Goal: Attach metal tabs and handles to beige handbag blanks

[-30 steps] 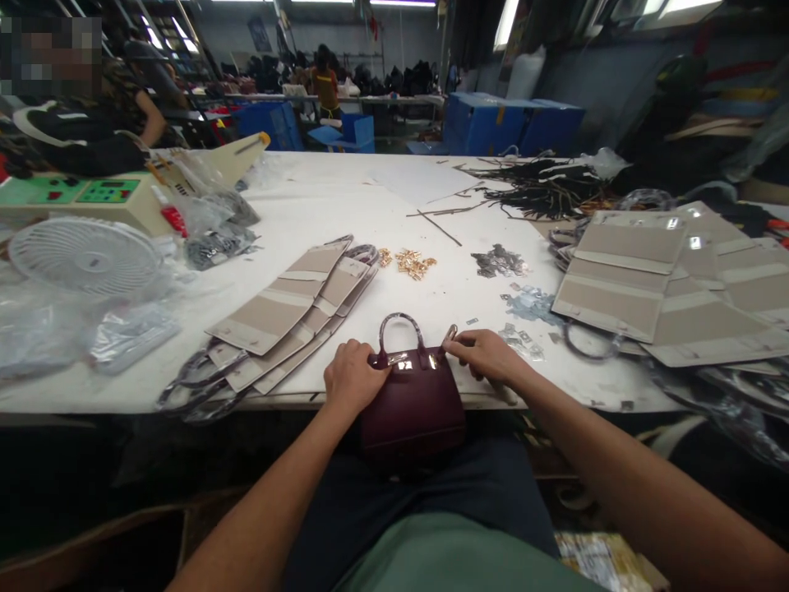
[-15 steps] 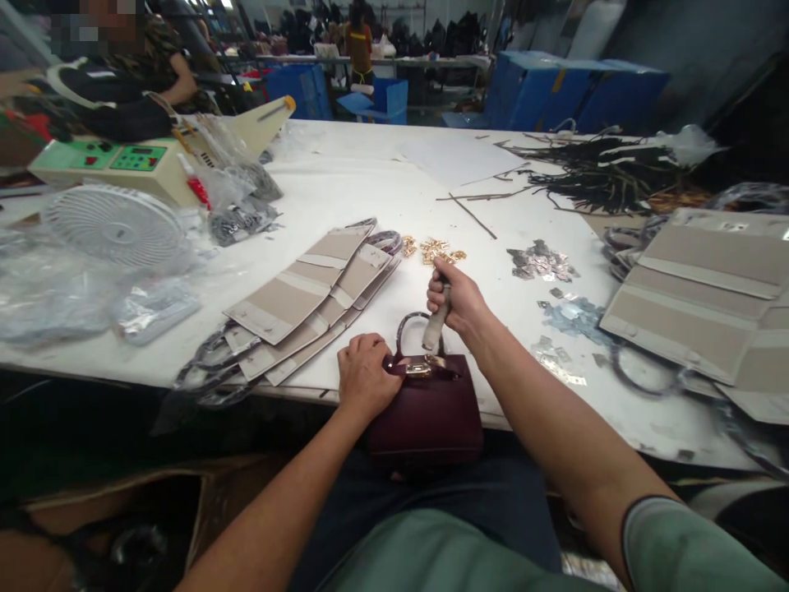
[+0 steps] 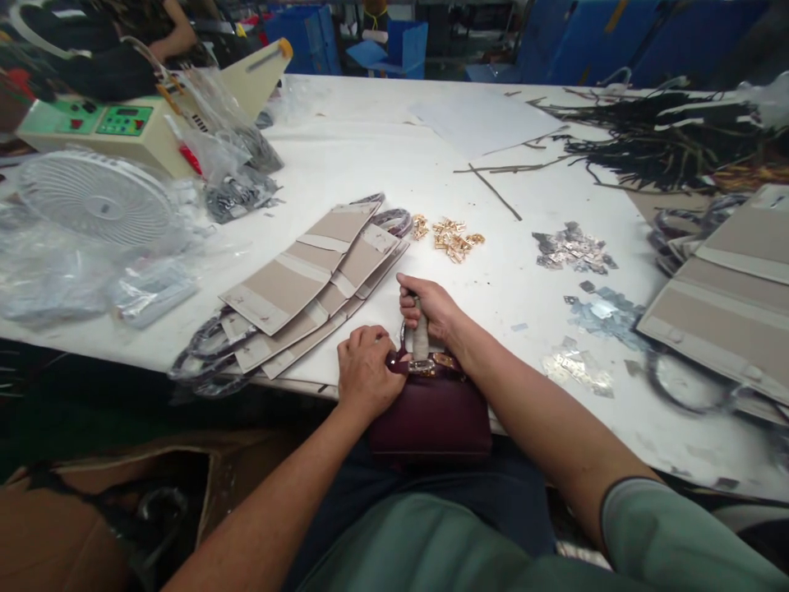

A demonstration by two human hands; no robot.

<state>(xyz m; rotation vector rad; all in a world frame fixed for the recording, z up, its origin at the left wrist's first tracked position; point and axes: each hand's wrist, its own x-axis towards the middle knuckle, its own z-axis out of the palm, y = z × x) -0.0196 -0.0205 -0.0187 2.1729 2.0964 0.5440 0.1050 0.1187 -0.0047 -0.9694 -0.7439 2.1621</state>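
Note:
A small dark burgundy handbag (image 3: 431,418) rests at the table's front edge against my lap, with gold-coloured clasp hardware (image 3: 422,367) along its top. My left hand (image 3: 368,366) is closed on the bag's upper left corner, thumb by the clasp. In my right hand (image 3: 430,308) is a short greyish-beige stick-like tool (image 3: 420,337), apparently wrapped. The fist is above the clasp and the tool's lower end comes down to the hardware; whether it touches I cannot tell. Part of the bag's handle (image 3: 403,337) shows behind the tool.
Flat beige bag panels (image 3: 289,284) with wrapped handles lie left, more panels (image 3: 733,288) right. Gold fittings (image 3: 453,238) and metal plates (image 3: 576,247) are piled beyond my hands. A white fan (image 3: 95,197), a green-panelled machine (image 3: 117,123) and dark strips (image 3: 666,136) stand or lie farther off.
My right hand and the tool have come down and left, bringing the tool's lower end to the clasp. My left hand keeps its hold on the bag. The view has tilted down.

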